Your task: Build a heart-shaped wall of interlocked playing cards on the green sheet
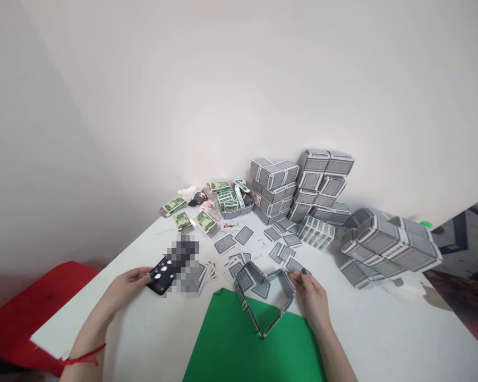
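Note:
My left hand [132,286], a red string at its wrist, grips the near left edge of a dark phone [162,277] at the left of the table. Part of the phone's far side is blurred into blocks. On the right, my right hand [314,300] has its fingers pinched on a grey-backed playing card [297,265]. Just left of those fingers stands a heart-shaped ring of folded playing cards [250,313], upright on a green sheet [223,339]. Loose cards [225,244] lie spread beyond the ring.
Tall stacks of card-built blocks [274,185] stand against the wall, with another card structure [390,244] at the right. Several green card boxes [205,222] lie at the back left. A red stool [43,302] is beside the white table [135,339].

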Available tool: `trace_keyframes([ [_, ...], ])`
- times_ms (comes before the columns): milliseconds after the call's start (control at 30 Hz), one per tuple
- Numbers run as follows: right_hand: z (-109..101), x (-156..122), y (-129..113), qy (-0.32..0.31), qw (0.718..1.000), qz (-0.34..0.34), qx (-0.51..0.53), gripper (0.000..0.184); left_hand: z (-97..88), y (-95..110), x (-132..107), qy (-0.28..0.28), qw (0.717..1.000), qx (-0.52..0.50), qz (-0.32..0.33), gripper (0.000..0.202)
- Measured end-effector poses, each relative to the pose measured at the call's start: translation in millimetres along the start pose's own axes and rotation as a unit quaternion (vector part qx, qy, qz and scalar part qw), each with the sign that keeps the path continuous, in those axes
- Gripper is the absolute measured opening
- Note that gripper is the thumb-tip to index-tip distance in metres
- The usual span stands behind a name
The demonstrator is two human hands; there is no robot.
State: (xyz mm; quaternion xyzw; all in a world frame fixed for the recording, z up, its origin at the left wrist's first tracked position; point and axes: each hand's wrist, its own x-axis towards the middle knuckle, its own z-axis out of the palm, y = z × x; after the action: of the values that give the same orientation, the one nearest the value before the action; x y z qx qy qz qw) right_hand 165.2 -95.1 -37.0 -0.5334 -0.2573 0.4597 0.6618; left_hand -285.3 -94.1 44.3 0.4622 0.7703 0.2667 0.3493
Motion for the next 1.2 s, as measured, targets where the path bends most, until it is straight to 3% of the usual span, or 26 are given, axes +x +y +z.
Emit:
trace_keyframes([
  [367, -2, 0, -1, 0.000, 1.000, 0.010, 0.000, 0.027, -2.8, -2, -2, -0.017, 1.000, -0.026, 0.004, 0.041],
  [667, -4, 1, 0, 0.004, 1.000, 0.010, -0.010, 0.028, -0.8, -8, -1, 0.041, 0.999, 0.007, 0.015, 0.040],
  [1033, -5, 2, 2, 0.003, 1.000, 0.015, -0.009, 0.025, 4.8, -15, 4, 0.066, 0.997, 0.025, 0.014, 0.039],
  [1200, -5, 1, 1, 0.001, 1.000, 0.010, -0.018, 0.027, 3.9, -9, -2, 0.050, 0.998, 0.024, 0.013, 0.041],
])
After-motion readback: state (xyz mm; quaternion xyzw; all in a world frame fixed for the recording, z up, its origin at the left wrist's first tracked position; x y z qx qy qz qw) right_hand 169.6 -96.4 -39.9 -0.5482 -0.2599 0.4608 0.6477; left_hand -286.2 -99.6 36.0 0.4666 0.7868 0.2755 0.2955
